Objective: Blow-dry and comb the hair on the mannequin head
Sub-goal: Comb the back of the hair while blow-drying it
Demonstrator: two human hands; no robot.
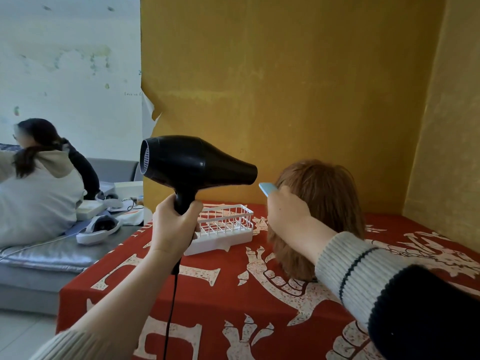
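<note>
A mannequin head with short reddish-brown hair (324,203) stands on the red patterned tablecloth (233,294), its back toward me. My left hand (174,224) grips the handle of a black hair dryer (192,165), whose nozzle points right at the hair from a short gap. My right hand (285,211) holds a light blue comb (267,189) against the left side of the hair; only the comb's end shows above my fingers. The dryer's black cord (171,307) hangs down along my left forearm.
A white wire basket (226,227) sits on the table behind the dryer handle. Yellow walls (311,87) close the back and right. At left, a person in a light hoodie (39,193) sits on a grey sofa (46,258) with white headsets (98,228).
</note>
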